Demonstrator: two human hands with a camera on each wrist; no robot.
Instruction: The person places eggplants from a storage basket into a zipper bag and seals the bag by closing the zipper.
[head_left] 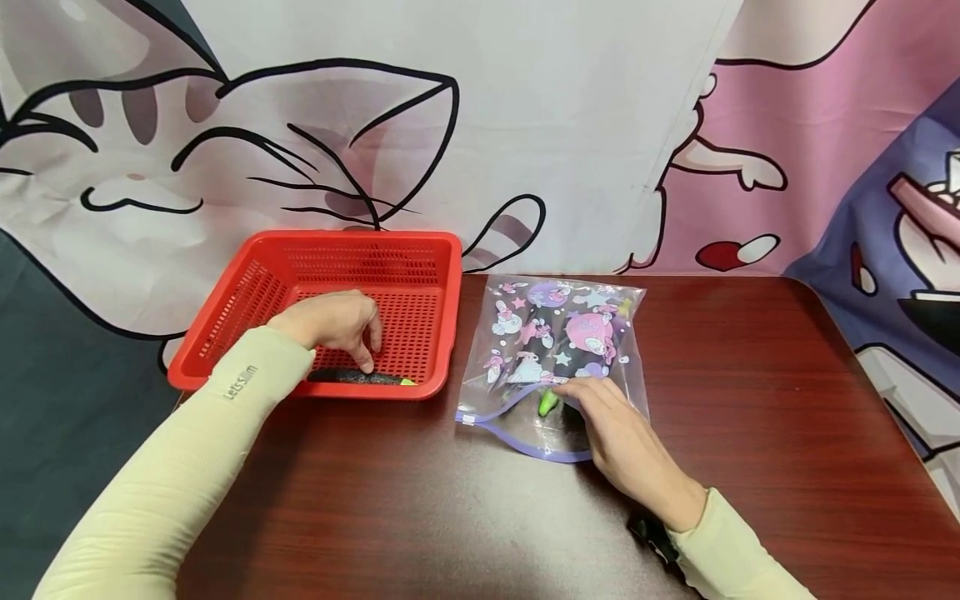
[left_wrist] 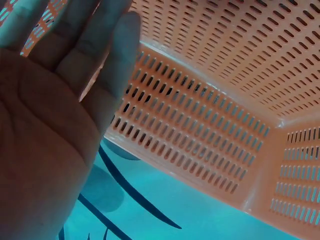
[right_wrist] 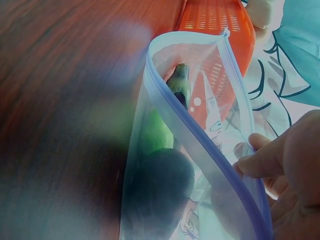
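My left hand (head_left: 337, 323) reaches down into a red plastic basket (head_left: 442, 317). Its fingertips are right at a long, dark eggplant (head_left: 348, 377) with a bright green end, lying along the near side. In the left wrist view the fingers (left_wrist: 95, 55) look nearly straight. With thumb and fingers, my right hand (head_left: 626, 442) pinches the mouth edge of a clear, cartoon-printed zip bag (head_left: 474, 375). Its purple-edged mouth gapes toward me. Inside the bag, a green stem (head_left: 549, 403) shows, and the right wrist view reveals dark, rounded eggplants (right_wrist: 160, 190) with green ends.
Basket and bag stand side by side on a dark red wooden table (head_left: 360, 500), the basket to the left. Behind them hangs a cartoon-printed cloth (head_left: 585, 167). A white slider (head_left: 468, 420) sits at the left corner of the bag's mouth.
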